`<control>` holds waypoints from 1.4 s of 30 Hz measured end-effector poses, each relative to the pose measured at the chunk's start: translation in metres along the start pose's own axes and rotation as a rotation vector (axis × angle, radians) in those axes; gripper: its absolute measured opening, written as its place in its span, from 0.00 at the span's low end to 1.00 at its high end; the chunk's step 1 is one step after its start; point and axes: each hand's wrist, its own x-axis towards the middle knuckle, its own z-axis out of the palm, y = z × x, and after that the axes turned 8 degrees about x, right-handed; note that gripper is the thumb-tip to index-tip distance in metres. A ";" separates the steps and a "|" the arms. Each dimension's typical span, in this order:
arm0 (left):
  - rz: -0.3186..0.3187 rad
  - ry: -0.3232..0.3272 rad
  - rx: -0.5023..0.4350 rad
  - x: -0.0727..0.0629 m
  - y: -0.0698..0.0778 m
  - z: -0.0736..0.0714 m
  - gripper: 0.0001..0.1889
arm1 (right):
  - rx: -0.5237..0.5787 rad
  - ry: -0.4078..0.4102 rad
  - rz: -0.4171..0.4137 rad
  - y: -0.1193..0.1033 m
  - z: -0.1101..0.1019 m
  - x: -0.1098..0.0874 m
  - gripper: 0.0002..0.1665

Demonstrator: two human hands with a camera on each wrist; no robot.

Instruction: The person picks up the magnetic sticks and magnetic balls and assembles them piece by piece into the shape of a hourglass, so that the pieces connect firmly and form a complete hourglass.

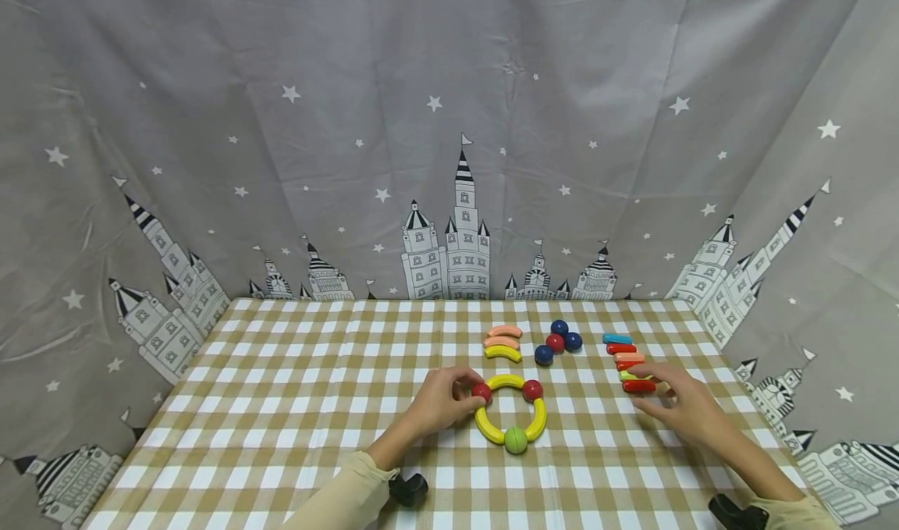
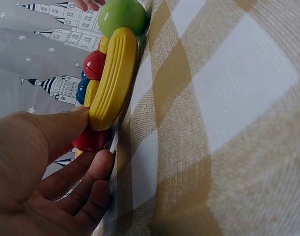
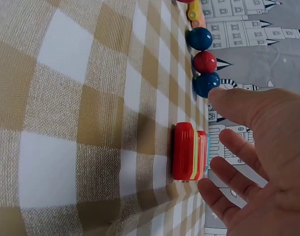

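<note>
A ring of yellow curved pieces (image 1: 539, 419) joined by two red balls and a green ball (image 1: 516, 440) lies flat on the checked cloth. My left hand (image 1: 441, 399) pinches the red ball (image 2: 92, 140) on the ring's left side, its thumb by the end of a yellow piece. My right hand (image 1: 680, 402) hovers with fingers spread at a row of short coloured sticks. The nearest stick is red (image 3: 183, 151); a yellow-green stick (image 3: 195, 155) is beside it. No stick lies between the right hand's fingers in the right wrist view.
Behind the ring lie two peach curved pieces (image 1: 504, 331) and a yellow one (image 1: 502, 353). A red ball (image 1: 555, 343) sits among three dark blue balls (image 1: 544, 355). The row's far end has a blue stick (image 1: 617, 339). A grey castle-print curtain (image 1: 393, 124) hangs behind the table.
</note>
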 end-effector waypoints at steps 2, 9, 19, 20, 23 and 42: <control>-0.001 -0.003 -0.001 0.000 0.000 0.000 0.11 | -0.004 -0.002 0.007 0.002 0.000 0.000 0.28; -0.008 -0.001 0.021 0.000 -0.001 0.000 0.11 | 0.002 -0.004 0.047 0.011 0.003 0.003 0.28; -0.003 0.002 0.014 -0.001 0.000 0.000 0.11 | -0.032 -0.022 0.064 0.026 0.011 0.007 0.25; -0.003 0.002 0.014 -0.001 0.000 0.000 0.11 | -0.033 -0.029 0.071 0.027 0.011 0.007 0.24; -0.003 0.002 0.014 -0.001 0.001 0.000 0.11 | -0.027 -0.042 0.078 0.028 0.012 0.009 0.23; -0.011 -0.011 0.010 -0.001 0.000 -0.001 0.11 | -0.076 -0.109 0.067 0.027 0.016 0.013 0.18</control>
